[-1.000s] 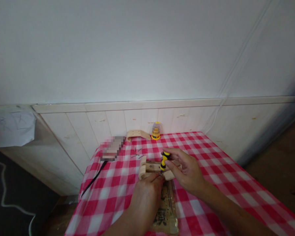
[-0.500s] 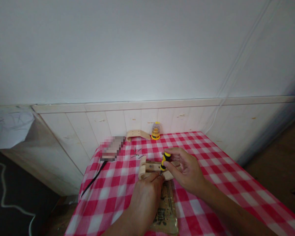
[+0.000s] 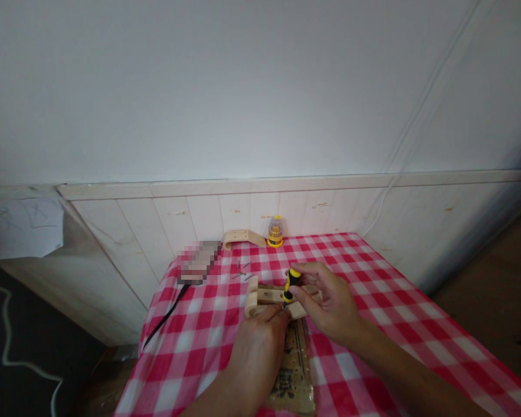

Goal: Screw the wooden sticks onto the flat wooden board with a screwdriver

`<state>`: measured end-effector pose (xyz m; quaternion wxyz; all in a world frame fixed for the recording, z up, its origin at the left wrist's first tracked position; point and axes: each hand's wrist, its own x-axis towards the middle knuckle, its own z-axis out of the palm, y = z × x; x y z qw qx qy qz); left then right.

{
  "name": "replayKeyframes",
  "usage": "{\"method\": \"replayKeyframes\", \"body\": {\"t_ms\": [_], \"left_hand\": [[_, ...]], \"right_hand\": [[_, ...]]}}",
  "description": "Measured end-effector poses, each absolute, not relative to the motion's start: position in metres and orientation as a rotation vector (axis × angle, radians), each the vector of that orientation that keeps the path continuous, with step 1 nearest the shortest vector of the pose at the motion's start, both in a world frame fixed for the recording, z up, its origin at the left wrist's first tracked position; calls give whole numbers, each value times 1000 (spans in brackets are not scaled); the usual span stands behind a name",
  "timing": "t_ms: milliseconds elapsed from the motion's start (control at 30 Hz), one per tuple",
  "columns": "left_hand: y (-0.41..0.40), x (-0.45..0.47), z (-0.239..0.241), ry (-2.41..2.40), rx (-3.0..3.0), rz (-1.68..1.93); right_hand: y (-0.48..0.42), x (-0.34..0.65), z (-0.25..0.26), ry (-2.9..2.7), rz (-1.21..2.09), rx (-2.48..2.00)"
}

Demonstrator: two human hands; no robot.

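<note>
Wooden assembly (image 3: 272, 296): pale, bent bars around a narrow slat with dark round spots; the left end curled upward. It lay mid-table on the checked cloth (image 3: 338, 370), over part of a gold-brown patterned panel (image 3: 293, 373).
Left hand (image 3: 260, 339): fingers together, pressed down at the assembly's near side; I could not tell whether the fingertips pinched anything.
Screwdriver (image 3: 292, 281): yellow and black, short, slightly tilted, tip down beside the left fingertips.
Right hand (image 3: 334, 301): thumb and fingers pinched the screwdriver's handle.
Room, left side: a pixelated flat object (image 3: 198, 263) with a black strap (image 3: 167, 315) lay near the cloth's edge.
Room, far side: loose screws (image 3: 243, 273) lay just beyond the assembly; a bent wooden piece (image 3: 243, 236) and a clear-domed case (image 3: 275, 231) stood near the panelling (image 3: 204, 214).
Room, right side: bare cloth ran from the right hand to the slanting edge.
</note>
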<state>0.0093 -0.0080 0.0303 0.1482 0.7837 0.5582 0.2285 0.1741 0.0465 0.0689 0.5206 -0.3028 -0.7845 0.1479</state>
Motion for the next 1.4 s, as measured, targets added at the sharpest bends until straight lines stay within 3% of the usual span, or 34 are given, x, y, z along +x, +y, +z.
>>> {"method": "replayKeyframes", "body": {"t_ms": [600,1400], "left_hand": [[-8,9,29,1569,2237,712],[-9,10,32,1598,2241,630]], "right_hand": [[45,171,77,-1961,215,-615],[48,175,72,-1935,355,-701]]}}
